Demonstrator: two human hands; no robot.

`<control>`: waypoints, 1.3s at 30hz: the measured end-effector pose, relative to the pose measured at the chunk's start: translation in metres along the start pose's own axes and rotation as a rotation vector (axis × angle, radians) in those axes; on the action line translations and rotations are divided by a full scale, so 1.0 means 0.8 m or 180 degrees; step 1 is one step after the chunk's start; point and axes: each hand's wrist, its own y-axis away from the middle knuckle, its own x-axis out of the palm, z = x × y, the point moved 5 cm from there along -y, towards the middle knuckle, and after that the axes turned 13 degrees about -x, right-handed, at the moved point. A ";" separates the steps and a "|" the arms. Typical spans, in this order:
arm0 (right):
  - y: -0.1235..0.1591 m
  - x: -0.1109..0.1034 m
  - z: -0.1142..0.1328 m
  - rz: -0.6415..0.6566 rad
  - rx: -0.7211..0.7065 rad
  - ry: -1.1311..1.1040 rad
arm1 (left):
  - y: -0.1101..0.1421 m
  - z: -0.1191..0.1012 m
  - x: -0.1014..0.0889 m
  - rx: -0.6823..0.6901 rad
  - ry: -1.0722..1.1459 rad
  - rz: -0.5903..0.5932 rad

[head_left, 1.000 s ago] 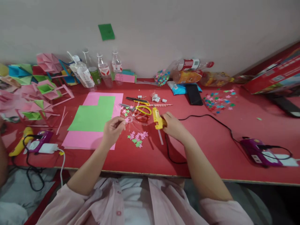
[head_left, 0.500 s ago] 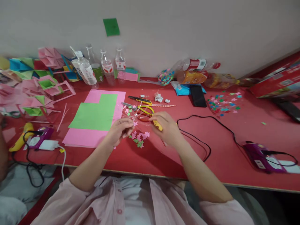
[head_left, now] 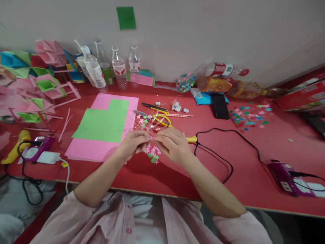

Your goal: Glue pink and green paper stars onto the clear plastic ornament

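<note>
My left hand [head_left: 134,144] and my right hand [head_left: 170,144] meet over the red table [head_left: 162,176], fingertips pinched together on a small pink paper star [head_left: 151,138]. Just below them lies a little pile of pink and green paper stars [head_left: 152,155]. Behind my hands sits a clear plastic piece with stars stuck on it [head_left: 144,122] and yellow-handled scissors [head_left: 158,118]. The yellow glue gun [head_left: 191,139] lies on the table right behind my right hand, its black cord [head_left: 223,159] looping to the right.
Green paper on pink sheets [head_left: 104,125] lies to the left. Folded paper shapes [head_left: 38,91] crowd the far left; bottles [head_left: 111,71] line the wall. A phone [head_left: 219,105], scattered coloured stars [head_left: 250,115], purple power strips [head_left: 285,173] and another glue gun [head_left: 15,150] are around.
My right hand has let the yellow glue gun down on the table and come left to meet my left hand on the pink star. The cord shifted with it.
</note>
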 end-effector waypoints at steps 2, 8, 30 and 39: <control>-0.001 -0.003 -0.005 -0.0059 0.0107 -0.0094 | 0.002 -0.003 -0.007 0.0280 -0.0272 -0.0223; -0.007 -0.011 -0.032 -0.0208 0.0618 -0.0408 | 0.028 -0.027 -0.026 0.2256 -0.2336 -0.2274; 0.009 0.034 -0.043 0.0325 0.0732 -0.0925 | 0.002 -0.002 -0.011 0.2684 -0.2761 -0.2365; 0.016 0.042 -0.043 0.0434 0.0867 -0.1107 | 0.003 0.002 -0.009 0.2916 -0.2792 -0.2260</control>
